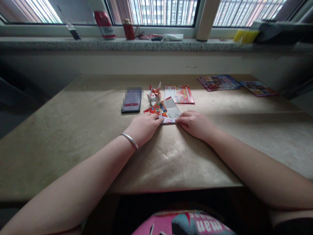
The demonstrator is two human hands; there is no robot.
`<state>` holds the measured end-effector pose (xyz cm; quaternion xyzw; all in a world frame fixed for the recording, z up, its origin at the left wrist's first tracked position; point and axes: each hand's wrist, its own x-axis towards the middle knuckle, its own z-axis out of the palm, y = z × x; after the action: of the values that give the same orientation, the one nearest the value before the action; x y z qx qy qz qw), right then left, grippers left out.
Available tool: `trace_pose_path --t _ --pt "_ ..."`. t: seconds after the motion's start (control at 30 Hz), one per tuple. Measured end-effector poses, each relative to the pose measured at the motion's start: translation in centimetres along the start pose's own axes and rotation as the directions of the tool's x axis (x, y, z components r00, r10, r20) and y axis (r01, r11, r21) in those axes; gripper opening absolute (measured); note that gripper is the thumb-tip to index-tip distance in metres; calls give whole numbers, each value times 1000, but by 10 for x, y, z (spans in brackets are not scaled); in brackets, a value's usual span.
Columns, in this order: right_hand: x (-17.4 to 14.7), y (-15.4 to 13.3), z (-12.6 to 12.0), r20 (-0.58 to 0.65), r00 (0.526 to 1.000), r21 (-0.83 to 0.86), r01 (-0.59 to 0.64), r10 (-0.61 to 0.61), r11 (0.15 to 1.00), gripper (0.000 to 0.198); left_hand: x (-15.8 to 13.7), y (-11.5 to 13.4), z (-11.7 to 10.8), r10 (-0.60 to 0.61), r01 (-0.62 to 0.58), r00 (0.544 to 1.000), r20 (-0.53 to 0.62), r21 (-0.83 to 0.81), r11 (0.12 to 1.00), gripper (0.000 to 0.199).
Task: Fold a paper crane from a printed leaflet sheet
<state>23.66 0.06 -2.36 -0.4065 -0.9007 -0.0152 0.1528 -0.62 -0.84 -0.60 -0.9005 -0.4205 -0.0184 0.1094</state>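
Observation:
A printed sheet of paper [171,107], red on one side and pale grey on the other, lies on the table with its near edge folded over into a narrow white strip. At the strip's left end my left hand [146,126], with a silver bangle on the wrist, presses the fold with closed fingers. My right hand [194,123] pinches the strip's right end. Just beyond the sheet stands a folded red-and-white paper figure [154,94]. Left of that figure lies a dark phone [132,100], its screen partly pixelated.
Red-and-white leaflets [181,94] lie behind my right hand. Farther right are a stack of colourful leaflets [220,82] and another leaflet pile [259,88]. On the stone windowsill [151,46] stand a red can [104,25], a red toothpick holder [128,30] and a yellow object [246,36].

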Motion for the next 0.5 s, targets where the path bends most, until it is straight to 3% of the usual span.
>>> trace_pose_path --t 0.5 --pt "1 -7 -6 55 997 -58 -44 48 997 31 2 9 -1 -44 43 999 16 75 996 32"
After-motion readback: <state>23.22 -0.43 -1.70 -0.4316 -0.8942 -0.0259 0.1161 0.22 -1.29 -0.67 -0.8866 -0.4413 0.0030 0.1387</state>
